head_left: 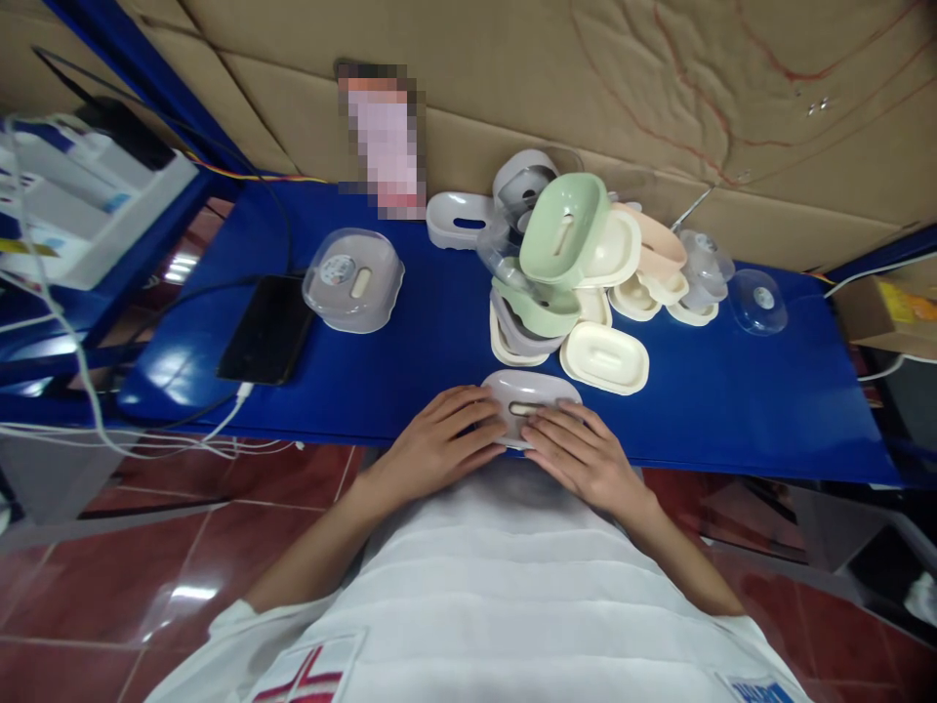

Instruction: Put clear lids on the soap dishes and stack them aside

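Both hands, left hand and right hand, press flat on a pale grey oval plastic soap dish at the blue counter's near edge, apparently seating its parts together. The heap of pastel dishes sits just beyond.

Smooth matt plastic on the grey soap dish under both hands — same dull finish across the pile of dishes. Clear glossy plastic lid catching light. Blue table shiny; black phone glassy; creased brown cardboard behind — floor tiles polished red.
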### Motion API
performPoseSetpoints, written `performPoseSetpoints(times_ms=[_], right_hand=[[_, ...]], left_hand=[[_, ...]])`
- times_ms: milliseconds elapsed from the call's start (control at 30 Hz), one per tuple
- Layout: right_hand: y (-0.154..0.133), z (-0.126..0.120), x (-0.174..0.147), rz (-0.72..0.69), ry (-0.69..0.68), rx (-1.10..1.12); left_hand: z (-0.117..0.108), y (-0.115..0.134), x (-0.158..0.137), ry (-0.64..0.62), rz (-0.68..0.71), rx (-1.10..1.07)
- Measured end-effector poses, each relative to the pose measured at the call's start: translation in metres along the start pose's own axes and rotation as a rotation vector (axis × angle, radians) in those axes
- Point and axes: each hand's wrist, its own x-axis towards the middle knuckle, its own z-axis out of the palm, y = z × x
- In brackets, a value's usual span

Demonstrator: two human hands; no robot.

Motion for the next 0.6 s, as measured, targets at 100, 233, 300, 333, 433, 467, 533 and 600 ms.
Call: performPoseSetpoints(times_ms=[100,233,300,333,433,467,533,600], right_hand=[[0.001,0.003,-0.003,-0.02,-0.014,-0.003],[0.003,0.004,-0.01,-0.059,-0.044,0.013],[0.006,-0.002,-0.012,-0.026,-0.065,0.038],[0.007,-0.007,-0.012,-0.006,-0.069,0.044],[0.013,-0.025,0.002,0.057,-0.015,-0.02],[0.016,-0.031,0.013,0.085,0.027,-0.064],[0.021,-0.038,0.044,0.151,0.116,-0.152],[0.028,-0.04,0.082,0.204,0.169,-0.212]], left_hand=[[0.001,0.001,0.0,-0.011,0.022,-0.008],[0.002,0.001,-0.001,-0.038,0.05,0.036],[0.001,0.001,-0.001,-0.042,0.047,0.03],[0.001,0.001,-0.001,-0.043,0.039,0.013],[0.0,0.001,-0.001,-0.024,0.017,-0.027],[0.001,0.001,-0.001,-0.01,0.018,-0.03],[0.002,0.001,-0.001,0.017,0.027,-0.03],[0.002,0.001,-0.003,0.04,0.031,-0.035]])
